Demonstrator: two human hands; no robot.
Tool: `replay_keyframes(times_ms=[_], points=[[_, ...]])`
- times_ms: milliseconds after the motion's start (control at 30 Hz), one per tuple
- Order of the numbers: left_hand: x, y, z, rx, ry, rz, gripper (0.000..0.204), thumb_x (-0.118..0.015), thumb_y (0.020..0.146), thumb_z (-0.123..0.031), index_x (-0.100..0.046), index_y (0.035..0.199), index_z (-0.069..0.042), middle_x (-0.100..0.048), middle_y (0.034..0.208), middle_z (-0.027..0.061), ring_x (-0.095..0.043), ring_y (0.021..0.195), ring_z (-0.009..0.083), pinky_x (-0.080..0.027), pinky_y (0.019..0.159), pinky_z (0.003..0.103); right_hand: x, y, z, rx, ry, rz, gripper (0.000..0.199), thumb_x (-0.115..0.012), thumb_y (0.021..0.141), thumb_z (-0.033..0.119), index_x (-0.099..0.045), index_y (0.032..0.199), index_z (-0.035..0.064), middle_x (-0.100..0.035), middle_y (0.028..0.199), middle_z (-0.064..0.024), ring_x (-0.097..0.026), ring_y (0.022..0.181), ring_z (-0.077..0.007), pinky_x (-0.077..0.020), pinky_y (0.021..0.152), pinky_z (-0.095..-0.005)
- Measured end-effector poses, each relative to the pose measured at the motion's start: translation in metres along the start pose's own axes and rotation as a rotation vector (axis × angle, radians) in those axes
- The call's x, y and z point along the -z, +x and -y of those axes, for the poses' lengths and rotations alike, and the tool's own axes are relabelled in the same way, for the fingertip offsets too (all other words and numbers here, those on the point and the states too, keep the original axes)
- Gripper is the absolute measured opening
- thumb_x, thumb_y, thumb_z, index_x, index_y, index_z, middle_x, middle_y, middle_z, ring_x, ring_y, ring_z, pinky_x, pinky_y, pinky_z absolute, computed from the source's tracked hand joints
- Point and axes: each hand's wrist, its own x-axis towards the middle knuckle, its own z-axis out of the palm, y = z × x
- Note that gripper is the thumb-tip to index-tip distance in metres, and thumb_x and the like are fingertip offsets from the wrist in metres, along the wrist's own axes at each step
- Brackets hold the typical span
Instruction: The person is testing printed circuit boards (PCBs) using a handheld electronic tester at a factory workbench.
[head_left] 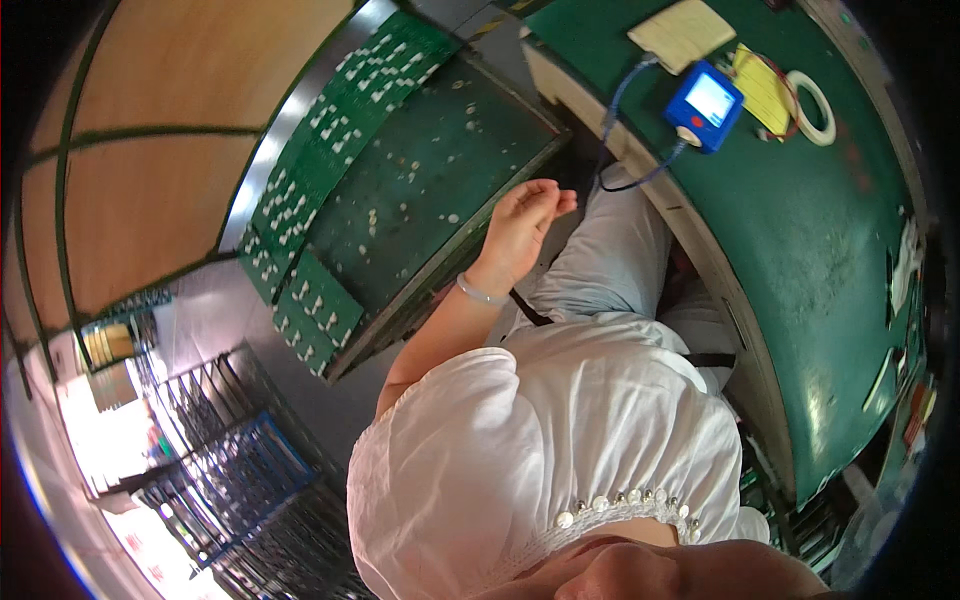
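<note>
An electronics workshop — green circuit boards (330, 150), matted workbench (830, 250), storage racks (230, 470).

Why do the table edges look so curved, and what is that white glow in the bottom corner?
Head view: the fisheye lens bends the green table toward the rim; the lower left corner is blown out by bright light behind the wire racks; the left hand is fairly sharp; the picture's corners go black.

Narrow gap between green tray (420, 190) and bench (800, 230)

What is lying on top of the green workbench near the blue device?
On the green workbench lie the blue device with its cable, a beige pad, yellow paper and a tape roll. Whatever is under the paper is hidden.
</note>
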Motion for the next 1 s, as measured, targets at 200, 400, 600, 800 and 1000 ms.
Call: replay_keyframes(times_ms=[200, 400, 600, 800, 1000], points=[[0.127, -0.015, -0.017, -0.271, 0.033, -0.574, 0.016, -0.061, 0.089, -0.010, -0.056, 0.094, 0.005, -0.061, 0.091, 0.0123, -0.062, 0.077, 0.0208, -0.051, 0.073, 0.029, -0.014, 0.023, 0.033, 0.087, -0.100, 0.207, 0.040, -0.054, 0.086, 0.028, -0.061, 0.109, -0.0045, -0.065, 0.105, -0.0172, -0.061, 0.094, -0.0279, -0.0457, 0.082, -0.0365], [0.274, -0.117, -0.037, -0.683, -0.143, -1.165, 0.020, -0.051, 0.094, -0.020, -0.055, 0.092, -0.001, -0.059, 0.086, 0.0100, -0.061, 0.073, 0.0225, -0.053, 0.063, 0.031, -0.022, 0.038, 0.055, 0.149, -0.183, 0.352, 0.040, -0.054, 0.086, 0.027, -0.061, 0.109, -0.0044, -0.065, 0.105, -0.0171, -0.061, 0.094, -0.0278, -0.0457, 0.081, -0.0366], [0.310, -0.194, -0.052, -0.400, -0.336, -1.673, 0.032, -0.057, 0.084, -0.018, -0.055, 0.114, -0.007, -0.058, 0.107, 0.0098, -0.059, 0.093, 0.0236, -0.052, 0.077, 0.038, -0.016, 0.032, 0.045, 0.149, -0.242, 0.413, 0.039, -0.054, 0.086, 0.027, -0.061, 0.109, -0.0042, -0.065, 0.104, -0.0170, -0.061, 0.093, -0.0277, -0.0458, 0.081, -0.0367], [0.394, -0.222, -0.046, -0.291, -0.581, -1.512, 0.042, -0.060, 0.088, -0.034, -0.049, 0.125, -0.017, -0.051, 0.118, 0.0060, -0.051, 0.110, 0.0205, -0.048, 0.086, 0.036, -0.018, 0.019, 0.049, 0.157, -0.267, 0.464, 0.039, -0.054, 0.086, 0.027, -0.060, 0.109, -0.0041, -0.065, 0.104, -0.0169, -0.061, 0.093, -0.0275, -0.0459, 0.081, -0.0369], [0.415, -0.232, -0.050, -0.427, -0.836, -1.296, 0.054, -0.064, 0.084, -0.038, -0.043, 0.128, -0.013, -0.049, 0.122, 0.0059, -0.052, 0.109, 0.0196, -0.049, 0.085, 0.036, -0.030, 0.008, 0.045, 0.145, -0.268, 0.503, 0.039, -0.053, 0.086, 0.027, -0.060, 0.109, -0.0040, -0.065, 0.104, -0.0169, -0.061, 0.092, -0.0274, -0.0459, 0.080, -0.0370]])
